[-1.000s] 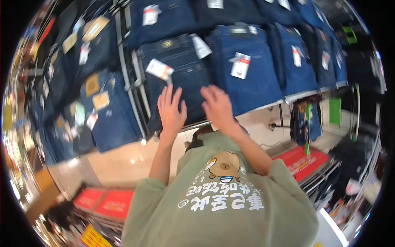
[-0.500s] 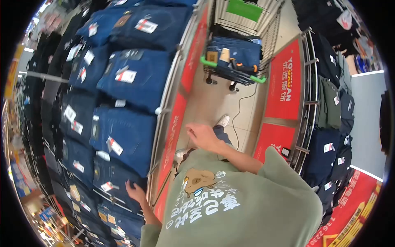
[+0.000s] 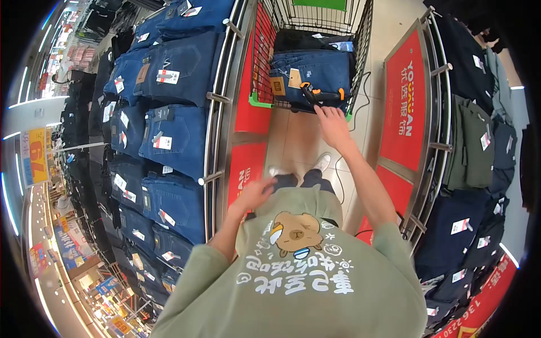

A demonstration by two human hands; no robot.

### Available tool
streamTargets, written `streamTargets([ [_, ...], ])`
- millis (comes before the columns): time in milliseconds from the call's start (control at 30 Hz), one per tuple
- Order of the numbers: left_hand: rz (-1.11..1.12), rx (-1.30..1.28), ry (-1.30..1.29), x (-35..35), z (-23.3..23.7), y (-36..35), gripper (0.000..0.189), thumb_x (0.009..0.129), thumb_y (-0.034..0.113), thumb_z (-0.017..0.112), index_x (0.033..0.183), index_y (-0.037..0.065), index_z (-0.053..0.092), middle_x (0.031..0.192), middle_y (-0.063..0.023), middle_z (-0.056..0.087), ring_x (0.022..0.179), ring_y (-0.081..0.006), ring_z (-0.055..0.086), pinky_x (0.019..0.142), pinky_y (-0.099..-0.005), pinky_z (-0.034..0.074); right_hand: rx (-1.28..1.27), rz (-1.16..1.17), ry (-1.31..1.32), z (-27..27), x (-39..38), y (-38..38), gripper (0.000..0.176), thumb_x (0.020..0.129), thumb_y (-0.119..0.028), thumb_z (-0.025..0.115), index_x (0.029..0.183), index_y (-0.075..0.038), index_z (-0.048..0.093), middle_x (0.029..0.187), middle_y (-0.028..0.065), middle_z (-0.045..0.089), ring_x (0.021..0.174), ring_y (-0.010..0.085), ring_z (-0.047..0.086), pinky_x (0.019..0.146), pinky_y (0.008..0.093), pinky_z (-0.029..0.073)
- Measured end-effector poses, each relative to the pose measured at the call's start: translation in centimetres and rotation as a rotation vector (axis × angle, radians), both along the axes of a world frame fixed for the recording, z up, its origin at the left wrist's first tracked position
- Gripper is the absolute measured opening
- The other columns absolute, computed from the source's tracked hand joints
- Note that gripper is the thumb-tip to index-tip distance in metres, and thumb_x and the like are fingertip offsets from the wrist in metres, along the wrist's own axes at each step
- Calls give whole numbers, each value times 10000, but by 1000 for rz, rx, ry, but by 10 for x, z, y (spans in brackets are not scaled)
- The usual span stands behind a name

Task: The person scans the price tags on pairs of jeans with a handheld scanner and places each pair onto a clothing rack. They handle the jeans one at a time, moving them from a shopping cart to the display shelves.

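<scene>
My right hand [image 3: 335,130] is stretched forward to the near edge of a shopping cart [image 3: 260,102], fingers extended. Its fingertips are right by the lower end of a black-and-orange handheld tool [image 3: 311,94], which lies over folded blue jeans [image 3: 324,69] in the cart. A tan tag [image 3: 295,78] hangs on those jeans. In front of my waist, my left hand [image 3: 252,196] is smeared by motion, apart from the stacked jeans [image 3: 173,197] on the shelf to its left.
Tagged jeans fill the left rack, edged by a metal rail [image 3: 209,135]. Dark and olive folded clothes [image 3: 470,149] lie on the right rack above a red panel [image 3: 401,107]. A thin black cable [image 3: 339,169] runs along the tiled aisle floor.
My right hand has gone from in front of my body out to the cart. My left hand has come off the shelf jeans toward my waist. The view has turned, and the cart appears closer.
</scene>
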State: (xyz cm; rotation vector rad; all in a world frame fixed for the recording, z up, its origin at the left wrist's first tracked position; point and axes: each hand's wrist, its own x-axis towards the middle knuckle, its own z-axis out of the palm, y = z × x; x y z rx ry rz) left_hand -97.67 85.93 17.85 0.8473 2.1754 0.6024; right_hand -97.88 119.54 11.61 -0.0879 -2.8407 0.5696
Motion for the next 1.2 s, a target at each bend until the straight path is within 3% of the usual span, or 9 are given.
streamTargets([
  [167,-51,148,434,-105,-21,72,449,842,138,550,1277,46,491,1303,-174,519,1213,-344,484,1010,-422,400,21,-150,-211,-25,6,-8,499,693,-56,641,1180,-78,536,1012,106,518,1005,272,501,911,391,388],
  [267,15,86,491,-146,-28,99,485,815,126,558,1285,40,477,1332,-161,491,1264,-345,433,1049,-437,359,9,-195,-210,-17,16,-14,486,687,-55,635,1163,-85,542,1009,113,509,1003,289,493,905,386,387],
  [333,-139,99,658,-161,-39,108,498,798,118,563,1280,26,473,1329,-171,486,1275,-338,426,1060,-445,346,32,-235,-248,-20,18,-21,495,678,-61,623,1162,-86,523,1045,130,507,1019,311,487,910,424,383],
  [500,-322,-5,576,-174,-74,91,487,795,128,561,1255,-14,486,1226,-189,555,1213,-326,492,1065,-440,339,94,-288,-360,-16,37,-38,517,685,-80,632,1187,-105,510,1043,137,498,1034,326,474,920,440,378],
  [567,-526,-205,480,-167,-78,83,453,795,136,569,1207,-42,511,1089,-169,617,1091,-303,573,1042,-437,360,43,-270,-333,-10,48,-45,503,693,-56,607,1187,-107,535,1024,124,495,1051,323,459,942,445,356],
  [600,-506,-81,571,-159,-83,76,366,778,135,583,1103,-30,554,962,-151,632,970,-294,611,997,-425,389,47,-269,-407,-9,53,-50,556,704,-74,622,1246,-126,512,1086,128,495,1091,327,443,962,447,345],
  [733,-463,-18,611,-131,-85,51,236,763,134,574,961,8,566,905,-156,615,930,-306,603,951,-406,404,93,-255,-468,-11,77,-74,621,699,-87,668,1283,-169,475,1199,128,465,1119,329,445,966,466,357],
  [833,-462,-36,653,-112,-83,27,290,733,143,622,990,15,580,951,-139,619,989,-265,597,943,-401,405,94,-261,-478,-12,98,-97,615,709,-89,665,1286,-170,471,1200,124,463,1122,327,443,964,464,358],
  [1200,-447,-209,531,-9,-75,-41,319,787,175,577,1052,1,536,1064,-180,566,1069,-294,532,972,-400,360,149,-189,-322,-14,201,-171,527,758,-78,596,1271,-162,505,1135,102,499,1072,291,462,939,424,367],
])
